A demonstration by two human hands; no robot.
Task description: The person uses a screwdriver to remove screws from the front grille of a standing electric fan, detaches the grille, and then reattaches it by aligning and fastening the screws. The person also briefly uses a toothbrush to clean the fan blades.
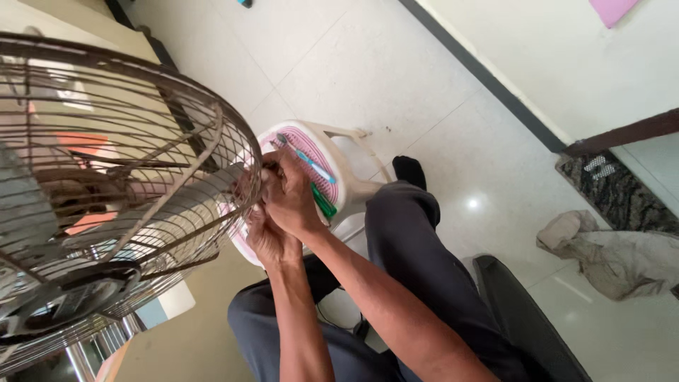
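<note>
Metal: a rusty brown wire fan guard [106,184] filled the left of the view, its round rim reaching to the middle of the picture, with the hub and blades dimly visible behind the wires.
Guard's position: the rim's right edge lay directly against both hands, just above the pink stool.
Right hand: the right hand [290,194] was closed at the rim of the guard, fingers curled tight against the wires; what, if anything, lay pinched inside the fingers could not be made out.
Left hand: the left hand [265,237] sat just below and partly behind the right one, fingers bent onto the same stretch of rim; whether it gripped the wire or only pressed on it could not be told.
Stool: a pink and white plastic stool [339,177] stood under the hands, near the person's knee.
Screwdrivers: a green-handled screwdriver [324,201] lay on the stool seat just beside the right hand, and a light blue one [311,164] lay a little farther up the seat.
Legs: dark trousers [403,233] and a black sock [409,170] showed to the right of the stool.
Floor: a crumpled grey cloth [608,251] lay on the pale tiles, well apart from the hands.
</note>
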